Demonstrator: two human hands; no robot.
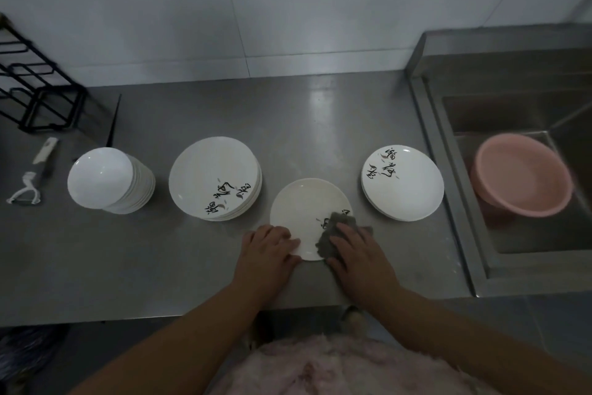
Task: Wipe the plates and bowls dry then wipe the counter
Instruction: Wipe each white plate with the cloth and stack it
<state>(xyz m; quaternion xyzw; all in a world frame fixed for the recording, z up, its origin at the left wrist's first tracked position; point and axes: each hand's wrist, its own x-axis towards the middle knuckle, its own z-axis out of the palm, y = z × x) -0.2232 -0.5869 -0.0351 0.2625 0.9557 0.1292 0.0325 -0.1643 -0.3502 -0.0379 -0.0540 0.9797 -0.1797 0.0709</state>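
A single white plate (304,209) with black lettering lies on the steel counter (192,260) near its front edge. My left hand (267,247) lies on the plate's near-left rim with the fingers over the edge. My right hand (355,250) presses a grey cloth (339,225) onto the plate's near-right part with flat fingers. To the left stands a stack of white plates (214,178), and further left a stack of white bowls (110,181) turned upside down. A short stack of plates (402,183) sits to the right.
A steel sink (512,234) at the right holds a pink plastic basin (522,175). A black wire rack (35,84) stands at the back left, with a white peeler (27,191) and a small white-handled tool (46,151) in front of it. Tiled wall behind.
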